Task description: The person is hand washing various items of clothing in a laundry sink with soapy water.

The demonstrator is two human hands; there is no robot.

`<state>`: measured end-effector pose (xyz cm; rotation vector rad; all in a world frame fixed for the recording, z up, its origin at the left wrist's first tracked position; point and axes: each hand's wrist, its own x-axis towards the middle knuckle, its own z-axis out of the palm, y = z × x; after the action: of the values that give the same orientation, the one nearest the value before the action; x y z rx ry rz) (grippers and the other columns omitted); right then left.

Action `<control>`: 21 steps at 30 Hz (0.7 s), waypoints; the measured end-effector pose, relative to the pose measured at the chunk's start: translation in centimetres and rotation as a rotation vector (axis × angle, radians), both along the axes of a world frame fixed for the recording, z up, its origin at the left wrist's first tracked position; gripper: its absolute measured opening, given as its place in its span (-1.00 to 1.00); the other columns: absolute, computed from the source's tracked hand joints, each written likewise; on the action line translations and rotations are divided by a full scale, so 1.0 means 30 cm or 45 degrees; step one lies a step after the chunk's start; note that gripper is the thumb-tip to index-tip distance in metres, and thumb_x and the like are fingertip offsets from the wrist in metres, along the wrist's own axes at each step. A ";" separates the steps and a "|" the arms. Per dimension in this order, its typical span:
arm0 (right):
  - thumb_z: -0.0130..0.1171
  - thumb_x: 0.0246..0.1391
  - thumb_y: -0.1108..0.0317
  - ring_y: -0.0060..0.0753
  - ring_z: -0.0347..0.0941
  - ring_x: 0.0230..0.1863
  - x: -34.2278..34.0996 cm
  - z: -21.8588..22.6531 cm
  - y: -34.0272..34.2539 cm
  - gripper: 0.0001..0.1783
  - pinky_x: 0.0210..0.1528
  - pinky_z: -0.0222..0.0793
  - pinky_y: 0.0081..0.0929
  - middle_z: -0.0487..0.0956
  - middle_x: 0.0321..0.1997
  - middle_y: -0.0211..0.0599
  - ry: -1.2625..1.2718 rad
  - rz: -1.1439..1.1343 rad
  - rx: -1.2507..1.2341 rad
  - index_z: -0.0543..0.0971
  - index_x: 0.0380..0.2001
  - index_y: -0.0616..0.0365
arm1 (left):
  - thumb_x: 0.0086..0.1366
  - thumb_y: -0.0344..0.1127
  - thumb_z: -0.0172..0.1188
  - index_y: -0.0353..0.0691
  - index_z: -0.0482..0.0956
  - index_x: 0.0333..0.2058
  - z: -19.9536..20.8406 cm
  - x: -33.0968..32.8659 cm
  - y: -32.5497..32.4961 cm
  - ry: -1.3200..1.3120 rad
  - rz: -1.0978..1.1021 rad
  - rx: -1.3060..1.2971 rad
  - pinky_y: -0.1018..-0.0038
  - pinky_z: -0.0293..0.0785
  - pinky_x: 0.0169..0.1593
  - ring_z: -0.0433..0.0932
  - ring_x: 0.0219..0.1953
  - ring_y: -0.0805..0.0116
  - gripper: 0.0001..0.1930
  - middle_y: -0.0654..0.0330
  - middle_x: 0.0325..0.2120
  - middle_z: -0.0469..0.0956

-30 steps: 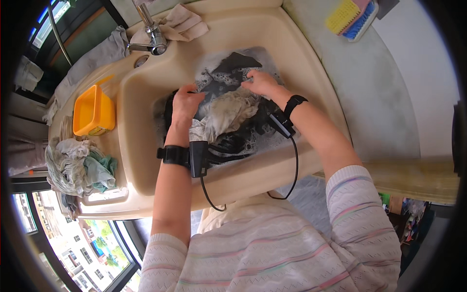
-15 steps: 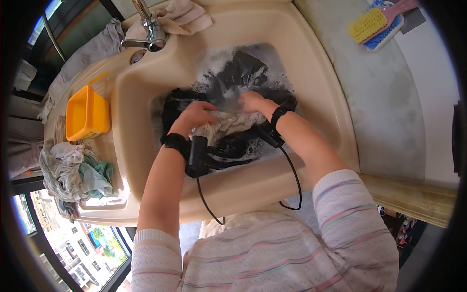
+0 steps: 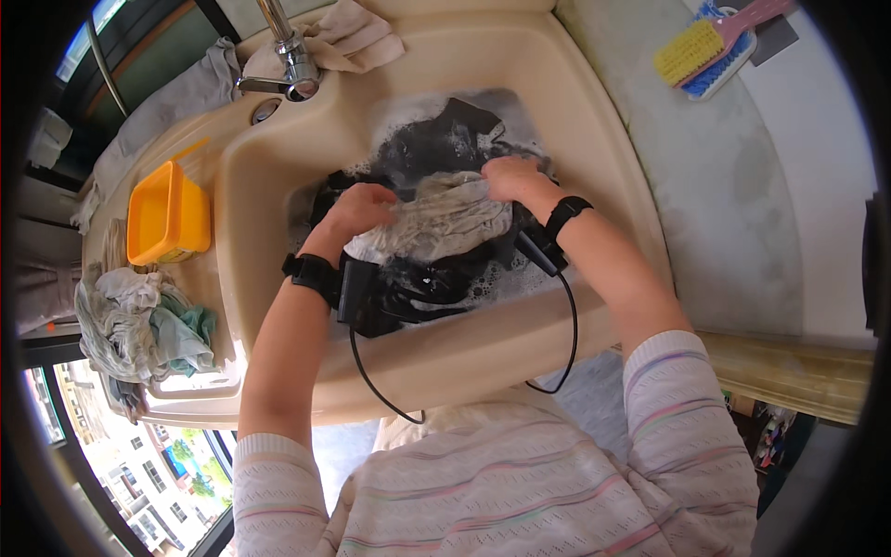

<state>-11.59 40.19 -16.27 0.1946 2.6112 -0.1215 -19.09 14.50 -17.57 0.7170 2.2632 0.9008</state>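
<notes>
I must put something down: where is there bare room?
The counter right of the basin, nearer the person than the brushes, is bare. Crowded: the left ledge, with yellow tub and heaped cloths, and the basin, where the left hand and right hand touch pale cloth.

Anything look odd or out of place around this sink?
The black boxes strapped behind the left hand and right hand have cables and sit close to the soapy water, odd if they're electronic. I see no obvious spill or damage.

The bare left hand and bare right hand are facing each other, curled; both bare forearms are slanting inward.
</notes>
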 end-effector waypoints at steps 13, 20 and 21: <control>0.10 -0.37 0.31 -0.15 0.48 -0.33 0.038 0.172 -0.177 -0.73 -0.28 0.35 -0.36 0.55 -0.44 -0.11 0.201 0.183 -0.768 0.58 -0.47 0.12 | -0.27 -0.18 0.23 -0.21 0.51 -0.17 0.065 0.086 -0.026 0.079 -0.533 -0.388 0.39 0.37 -0.09 0.50 -0.21 0.12 -0.44 0.04 -0.30 0.54; 0.04 -0.30 0.44 -0.38 0.46 -0.42 0.094 0.234 -0.140 -0.75 -0.34 0.33 -0.51 0.55 -0.49 -0.24 0.367 0.280 -0.868 0.57 -0.44 0.18 | -0.14 0.02 0.26 -0.30 0.52 -0.24 0.195 0.114 0.020 -0.066 -0.543 -0.492 0.42 0.34 -0.17 0.48 -0.26 0.23 -0.44 0.02 -0.38 0.54; 0.03 -0.29 0.46 -0.46 0.44 -0.42 0.098 0.249 -0.118 -0.77 -0.34 0.32 -0.53 0.55 -0.49 -0.31 0.294 0.179 -0.996 0.57 -0.44 0.21 | -0.07 0.06 0.22 -0.31 0.56 -0.32 0.212 0.114 0.023 -0.077 -0.503 -0.399 0.42 0.34 -0.22 0.48 -0.33 0.28 -0.49 0.05 -0.43 0.55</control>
<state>-8.64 36.66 -8.81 -0.2939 2.5689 -1.1367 -15.68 15.19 -11.22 0.9299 2.0417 0.3663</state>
